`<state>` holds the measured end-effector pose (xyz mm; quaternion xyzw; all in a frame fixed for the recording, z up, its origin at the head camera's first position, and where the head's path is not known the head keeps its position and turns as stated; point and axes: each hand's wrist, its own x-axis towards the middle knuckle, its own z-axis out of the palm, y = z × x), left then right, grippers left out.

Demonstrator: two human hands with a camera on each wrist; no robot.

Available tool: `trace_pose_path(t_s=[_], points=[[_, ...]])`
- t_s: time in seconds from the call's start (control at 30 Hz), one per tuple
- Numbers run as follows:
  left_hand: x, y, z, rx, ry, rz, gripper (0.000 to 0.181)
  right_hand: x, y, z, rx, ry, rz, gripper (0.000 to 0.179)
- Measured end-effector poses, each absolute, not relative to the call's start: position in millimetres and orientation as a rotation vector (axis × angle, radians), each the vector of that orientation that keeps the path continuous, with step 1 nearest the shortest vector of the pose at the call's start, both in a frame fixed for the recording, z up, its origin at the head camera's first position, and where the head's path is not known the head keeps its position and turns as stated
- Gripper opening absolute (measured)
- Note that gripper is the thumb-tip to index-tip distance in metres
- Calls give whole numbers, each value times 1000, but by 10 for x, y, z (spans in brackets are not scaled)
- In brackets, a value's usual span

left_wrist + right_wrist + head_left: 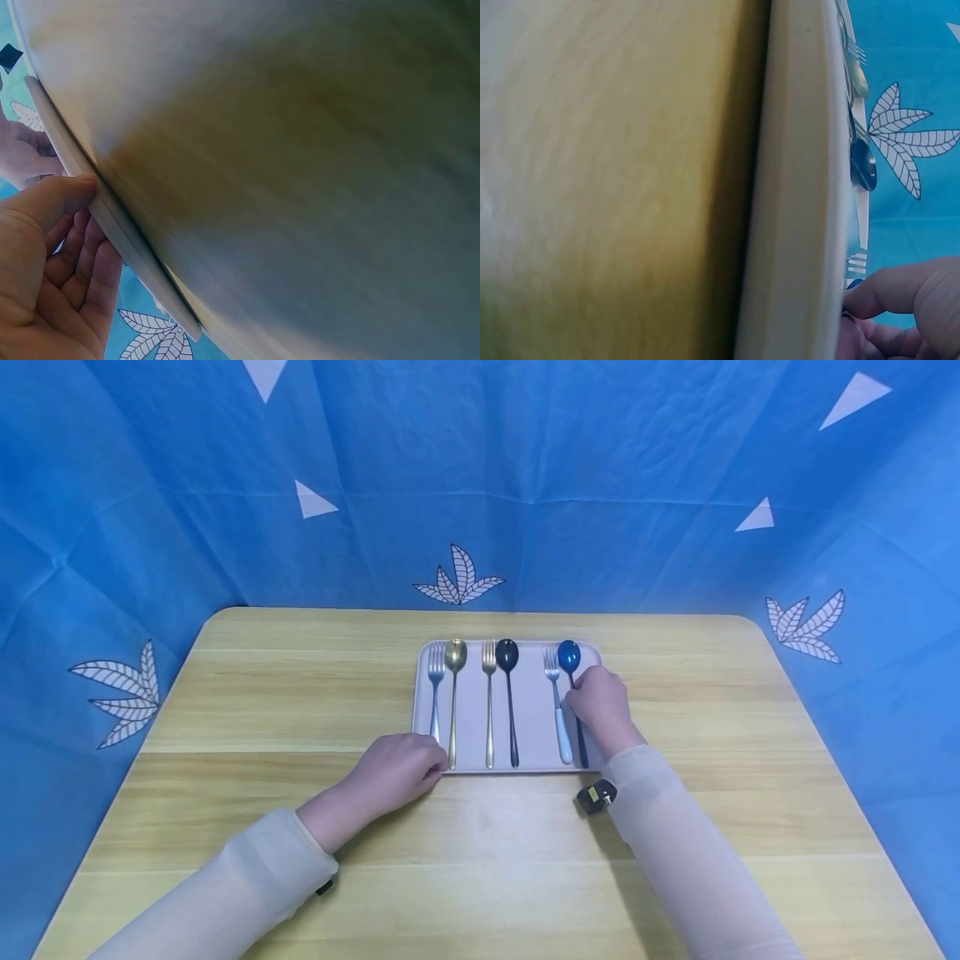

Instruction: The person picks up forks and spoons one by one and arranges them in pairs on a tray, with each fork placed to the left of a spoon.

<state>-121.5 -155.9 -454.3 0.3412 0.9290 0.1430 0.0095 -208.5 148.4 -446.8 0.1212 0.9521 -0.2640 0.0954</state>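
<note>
A pale rectangular tray lies on the table. From left to right it bears a silver fork, a gold spoon, a gold fork, a black spoon, a fork with a light blue handle and a blue spoon. At the tray's front left corner, my left hand grips the rim, its thumb against the outer wall in the left wrist view. My right hand pinches the blue spoon's handle; its fingertips are partly hidden.
Wood-patterned tabletop surrounds the tray. A blue cloth with white triangles and leaf drawings hangs behind and along the sides. A small black device sits at the right cuff.
</note>
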Motion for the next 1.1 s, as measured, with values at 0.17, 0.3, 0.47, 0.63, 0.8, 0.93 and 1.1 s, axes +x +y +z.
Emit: trace_pose_path(t_s=[0.17,0.3,0.47,0.63,0.8,0.93,1.1], points=[[-1215,-1552,-4533,1061,2898,443,29,-2085,1500,-4469,351,2827,-779,11],[-1212,-1551,-4536,1058,2893,445,28,-2089,1502,-4480,351,2828,-777,11],[-1211,-1551,-4537,1054,2898,440,27,-2078,1500,-4470,357,2821,-791,13],[-1210,-1552,-4546,1059,2905,440,28,-2062,1510,-4461,370,2820,-805,11],[-1212,-1542,-4540,1055,2910,435,29,-2056,1528,-4470,371,2810,-813,14],[-1208,-1549,-4535,1057,2909,438,28,-2063,1531,-4475,373,2805,-812,14],[-1207,-1552,-4538,1064,2910,438,30,-2058,1539,-4465,372,2793,-802,14]])
